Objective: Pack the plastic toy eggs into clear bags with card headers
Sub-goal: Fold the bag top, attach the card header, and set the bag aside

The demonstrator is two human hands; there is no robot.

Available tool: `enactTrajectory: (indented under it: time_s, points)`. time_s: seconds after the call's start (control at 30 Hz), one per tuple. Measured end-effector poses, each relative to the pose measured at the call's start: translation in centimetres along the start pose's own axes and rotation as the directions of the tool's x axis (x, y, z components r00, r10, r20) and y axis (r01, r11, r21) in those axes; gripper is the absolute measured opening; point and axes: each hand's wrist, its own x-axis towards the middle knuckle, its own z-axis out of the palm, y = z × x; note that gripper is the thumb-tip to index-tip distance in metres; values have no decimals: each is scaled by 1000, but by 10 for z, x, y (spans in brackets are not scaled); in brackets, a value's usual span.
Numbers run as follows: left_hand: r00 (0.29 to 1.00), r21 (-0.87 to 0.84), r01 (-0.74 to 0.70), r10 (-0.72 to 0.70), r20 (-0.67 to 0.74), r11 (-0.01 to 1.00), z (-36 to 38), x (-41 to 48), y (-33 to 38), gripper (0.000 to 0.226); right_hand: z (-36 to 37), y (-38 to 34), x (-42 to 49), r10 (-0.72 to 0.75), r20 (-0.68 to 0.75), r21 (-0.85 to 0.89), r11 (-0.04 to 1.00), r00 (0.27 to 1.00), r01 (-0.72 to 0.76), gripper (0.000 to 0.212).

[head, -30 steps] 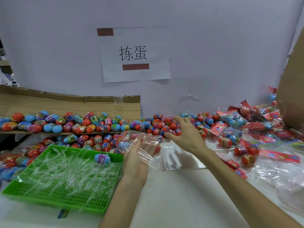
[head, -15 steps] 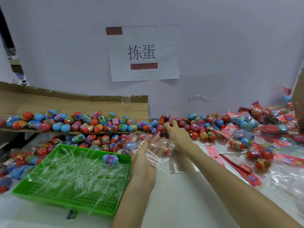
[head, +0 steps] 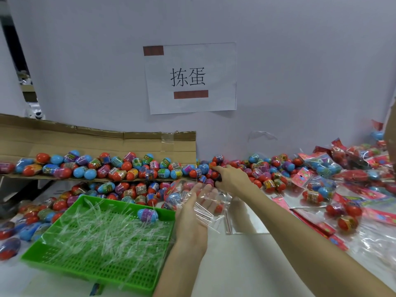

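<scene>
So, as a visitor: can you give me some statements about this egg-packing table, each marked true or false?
1. The left hand holds a clear plastic bag with toy eggs in it. True.
2. The green plastic mesh tray is full of eggs. False: just one blue plastic egg lies in it, among clear strips.
3. The right hand reaches into the pile of loose plastic toy eggs by the wall. True.
4. The packed bags with red card headers lie left of the tray. False: they lie on the far right.
</scene>
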Motion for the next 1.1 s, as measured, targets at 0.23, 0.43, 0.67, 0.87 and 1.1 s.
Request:
enactTrajectory:
  time_s: [0.23, 0.43, 0.67, 0.87, 1.1]
  points:
    - [1000, 28, -3, 3, 7, 1000, -3, 3, 1, 23, -13, 6, -10, -11, 4, 249, 968, 1000, 10, 46]
    - [999, -2, 23, -23, 29, 1000, -4, 5, 5, 30, -60, 10, -61, 211, 44, 933, 342, 976, -116, 36]
    - [999, -24, -27, 28, 46, 999, -4, 3, 5, 30, -97, 19, -150, -355, 247, 954, -72, 902, -289, 63]
    - [996, 10, -14, 13, 90, 1000, -3, 2, 4, 32, -92, -4, -157, -252, 323, 941, 187, 912, -282, 28]
    - [993, 6, -1, 0, 116, 1000, -8, 6, 4, 32, -85, -5, -154, -102, 279, 945, 205, 955, -255, 22]
